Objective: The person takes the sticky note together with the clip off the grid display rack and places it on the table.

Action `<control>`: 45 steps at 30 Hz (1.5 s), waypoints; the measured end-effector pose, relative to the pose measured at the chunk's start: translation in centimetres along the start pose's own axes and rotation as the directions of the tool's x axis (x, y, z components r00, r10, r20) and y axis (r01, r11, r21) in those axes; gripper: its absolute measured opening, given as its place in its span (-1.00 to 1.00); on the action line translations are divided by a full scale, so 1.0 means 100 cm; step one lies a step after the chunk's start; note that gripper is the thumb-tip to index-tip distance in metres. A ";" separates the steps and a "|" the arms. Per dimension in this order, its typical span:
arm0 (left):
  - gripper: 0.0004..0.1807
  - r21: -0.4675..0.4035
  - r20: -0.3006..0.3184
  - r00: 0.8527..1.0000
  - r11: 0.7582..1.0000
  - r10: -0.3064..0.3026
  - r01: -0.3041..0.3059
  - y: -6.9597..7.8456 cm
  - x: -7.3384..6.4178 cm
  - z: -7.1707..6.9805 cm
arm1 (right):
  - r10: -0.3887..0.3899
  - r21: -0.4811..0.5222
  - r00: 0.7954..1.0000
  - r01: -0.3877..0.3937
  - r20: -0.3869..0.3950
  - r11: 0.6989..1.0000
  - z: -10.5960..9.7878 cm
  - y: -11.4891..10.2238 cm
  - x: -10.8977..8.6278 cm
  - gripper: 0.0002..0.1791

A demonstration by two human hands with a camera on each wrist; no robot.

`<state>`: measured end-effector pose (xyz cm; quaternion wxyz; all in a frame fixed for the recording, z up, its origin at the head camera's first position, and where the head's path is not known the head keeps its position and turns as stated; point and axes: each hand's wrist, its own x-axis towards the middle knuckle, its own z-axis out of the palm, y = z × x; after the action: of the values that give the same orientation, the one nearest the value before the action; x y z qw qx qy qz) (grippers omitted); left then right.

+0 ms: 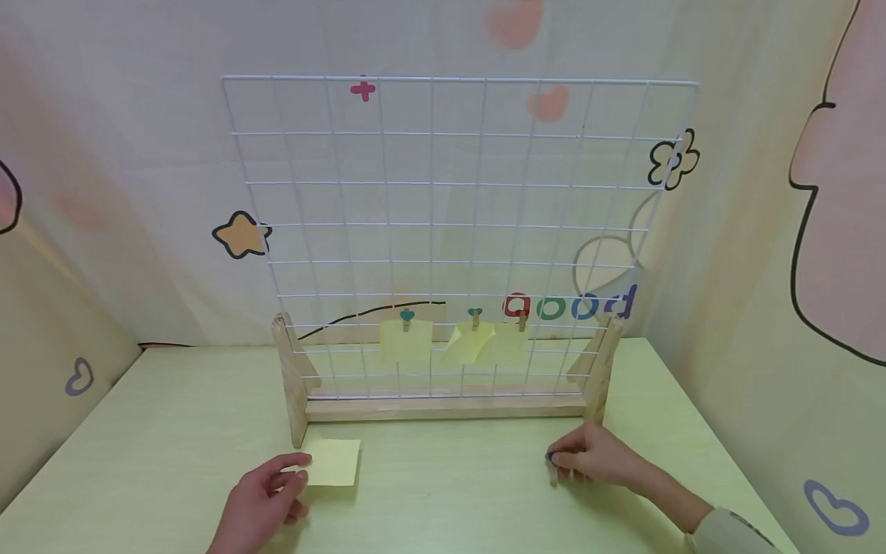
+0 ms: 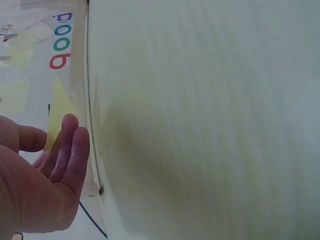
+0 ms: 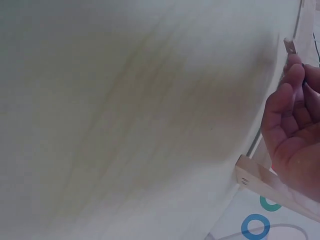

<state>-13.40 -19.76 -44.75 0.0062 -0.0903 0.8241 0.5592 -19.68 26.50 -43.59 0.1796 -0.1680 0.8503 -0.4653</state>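
A square yellow sticky note (image 1: 335,463) is pinched at its left side by my left hand (image 1: 259,500), in front of the stand's left foot. The left wrist view shows the note (image 2: 60,107) between thumb and fingers. On the right, my right hand (image 1: 605,458) pinches a small wooden clothespin (image 1: 553,477) with a blue ornament, its free end pointing down. The white wire grid (image 1: 432,185) stands behind both hands. Three yellow notes hang low on it: a left note (image 1: 406,346), a middle note (image 1: 465,346) and a right note (image 1: 508,348), each under a clothespin.
A wooden base bar (image 1: 443,409) holds the grid upright, with a left foot (image 1: 294,385) and a right foot (image 1: 602,377). The pale table (image 1: 443,492) runs back to a printed curtain (image 1: 138,154) behind the grid and along both sides.
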 end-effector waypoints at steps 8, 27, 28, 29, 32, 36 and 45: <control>-0.71 0.142 0.065 0.998 0.990 -0.001 -0.009 -0.008 0.001 -0.001 | 0.029 0.028 1.000 -0.029 0.012 0.999 0.002 0.007 -0.001 -0.78; -0.81 0.395 0.069 0.996 0.915 0.056 -0.079 -0.007 0.002 -0.005 | 0.014 0.024 1.000 -0.015 0.020 1.000 0.002 0.013 0.001 -0.77; -0.81 0.414 0.069 0.996 0.906 0.063 -0.086 -0.007 0.002 -0.005 | 0.013 0.024 1.000 -0.014 0.019 1.000 0.001 0.013 0.000 -0.77; -0.81 0.429 0.065 0.996 0.899 0.067 -0.088 -0.007 0.002 -0.006 | 0.012 0.024 1.000 -0.012 0.019 1.000 0.001 0.012 0.000 -0.77; -0.81 0.458 0.062 0.995 0.883 0.080 -0.099 -0.005 0.002 -0.007 | 0.003 0.016 1.000 -0.003 0.017 1.000 0.000 0.008 0.001 -0.77; -0.81 0.464 0.058 0.992 0.877 0.110 -0.124 -0.003 0.003 -0.007 | -0.027 0.008 1.000 0.027 0.010 1.000 -0.002 0.000 0.004 -0.75; -0.82 0.417 0.043 0.980 0.888 0.197 -0.196 0.008 0.005 -0.003 | -0.096 -0.001 0.995 0.096 -0.015 0.995 0.003 -0.031 0.015 -0.72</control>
<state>-13.95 -19.83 -43.89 -0.0314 -0.0033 0.9296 0.3673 -20.53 23.99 -41.34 0.1508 -0.2051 0.8427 -0.4744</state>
